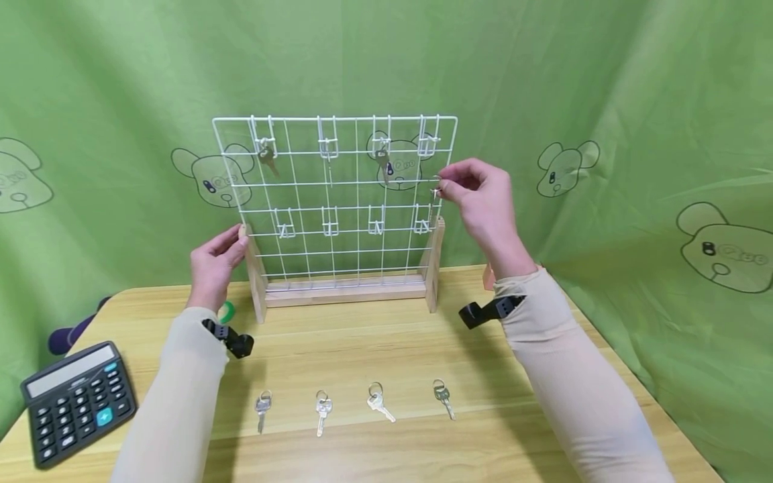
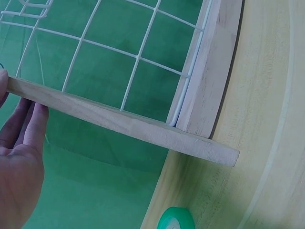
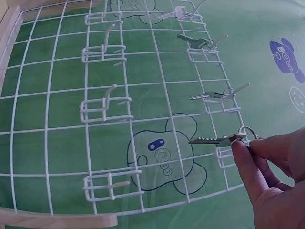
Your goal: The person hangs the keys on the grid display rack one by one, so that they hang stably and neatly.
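A white wire grid rack [image 1: 357, 182] stands upright in wooden side posts, with two rows of white hooks. My left hand [image 1: 213, 265] pinches the top of the left wooden post [image 2: 128, 125], thumb on one face and fingers on the other. Near the grid's right edge, my right hand [image 1: 483, 201] pinches a key [image 3: 214, 140] by its head, and its metal ring [image 3: 249, 132] shows at the fingertips. In the right wrist view the key's blade points left, in front of the grid. Three keys hang from the upper hooks, among them a dark key [image 1: 383, 161].
Several ringed keys lie in a row on the wooden table, one being a silver key [image 1: 323, 408]. A black calculator [image 1: 78, 402] sits at the left. A green tape roll [image 1: 226, 312] is beside the left post. Green cloth [image 1: 555, 80] hangs behind the rack.
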Demonstrator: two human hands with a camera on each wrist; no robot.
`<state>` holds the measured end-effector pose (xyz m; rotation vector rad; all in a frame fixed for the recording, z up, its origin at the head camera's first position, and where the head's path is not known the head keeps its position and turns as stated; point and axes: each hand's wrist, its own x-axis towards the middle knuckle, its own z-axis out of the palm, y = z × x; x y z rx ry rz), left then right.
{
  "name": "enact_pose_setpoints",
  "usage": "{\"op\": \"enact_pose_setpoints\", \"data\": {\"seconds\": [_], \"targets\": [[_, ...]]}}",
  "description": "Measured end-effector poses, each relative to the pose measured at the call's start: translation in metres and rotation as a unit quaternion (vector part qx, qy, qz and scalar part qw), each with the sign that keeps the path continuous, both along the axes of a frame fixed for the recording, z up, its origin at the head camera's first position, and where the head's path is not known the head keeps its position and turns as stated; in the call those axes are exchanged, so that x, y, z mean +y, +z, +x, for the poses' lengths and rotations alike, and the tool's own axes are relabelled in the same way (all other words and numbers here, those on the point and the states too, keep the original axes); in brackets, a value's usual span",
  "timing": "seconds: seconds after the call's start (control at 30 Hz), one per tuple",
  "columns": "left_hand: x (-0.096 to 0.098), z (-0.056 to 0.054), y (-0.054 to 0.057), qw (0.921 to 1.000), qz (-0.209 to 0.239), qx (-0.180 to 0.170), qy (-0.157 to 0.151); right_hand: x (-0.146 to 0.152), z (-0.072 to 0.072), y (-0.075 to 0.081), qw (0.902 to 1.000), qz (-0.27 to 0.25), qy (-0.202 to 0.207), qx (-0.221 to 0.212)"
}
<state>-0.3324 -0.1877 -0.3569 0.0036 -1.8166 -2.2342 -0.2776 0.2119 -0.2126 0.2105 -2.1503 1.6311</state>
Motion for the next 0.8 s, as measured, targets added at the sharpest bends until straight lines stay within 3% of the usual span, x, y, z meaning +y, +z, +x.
{"op": "enact_pose_setpoints", "data": {"seconds": [0.4,0.63,0.8], "targets": [[-0.001,0.0,0.001,0.9999,-0.013,-0.011,0.003,-0.006,-0.008,0.019,0.9957,-0.088,-0.002,0.028],[0.0,0.001,0.002,0.9997,-0.02,-0.015,0.0,-0.006,-0.012,0.026,0.9833,-0.176,0.0,0.046],[-0.001,0.001,0.002,0.9999,-0.007,-0.013,-0.002,-0.008,-0.017,0.032,0.9781,-0.203,-0.007,0.044]]}}
